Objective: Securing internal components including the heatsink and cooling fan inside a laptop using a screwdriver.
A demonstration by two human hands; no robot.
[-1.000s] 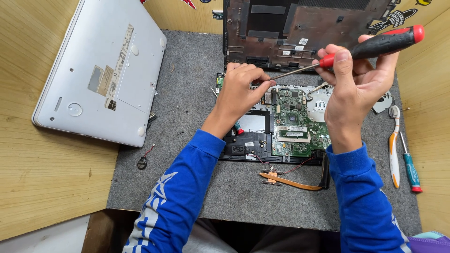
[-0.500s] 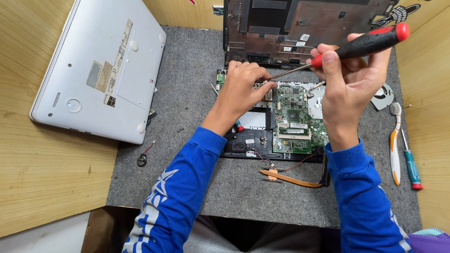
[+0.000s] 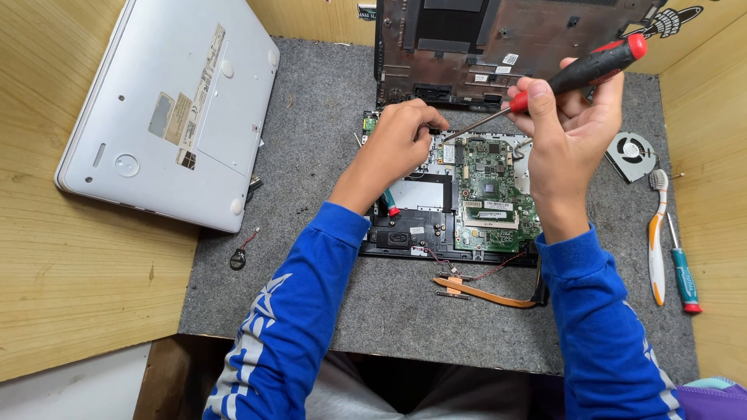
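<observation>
Grey felt mat [image 3: 327,140]: covers the middle of the wooden bench; bears everything listed below.

Silver laptop cover [image 3: 171,109]: far left, lying flat, underside up, half off the mat.

Dark laptop shell [image 3: 506,47]: far centre, opened, inner side showing.

Opened laptop base [image 3: 420,225]: centre of the mat, with a green circuit board [image 3: 490,187] seated in its right half. Judged thin and fragile, easily scratched by a slipped tip; best steadied at the frame edge, not on the components.

Left hand [image 3: 397,144]: resting on the far left corner of the base, fingers curled down against it; whether anything is pinched beneath them cannot be told.

Right hand [image 3: 564,128]: raised above the board's far right, closed around the screwdriver.

Screwdriver [image 3: 545,85]: black handle with red ends, steel shaft. Long axis slants from far right, handle high, down to the left, tip pointing at the board's far left corner just beside the left fingers. Judged light and stiff; handle looks easy to grip. Held near the front of the handle.

Orange flat cable [image 3: 490,295]: near edge of the base, soft, loose.

Toothbrush [image 3: 657,233] and small teal screwdriver [image 3: 685,272]: right edge, side by side.

Small fan [image 3: 630,152]: right, beyond the toothbrush.

Coin cell with lead [image 3: 238,258]: left, near the cover.
</observation>
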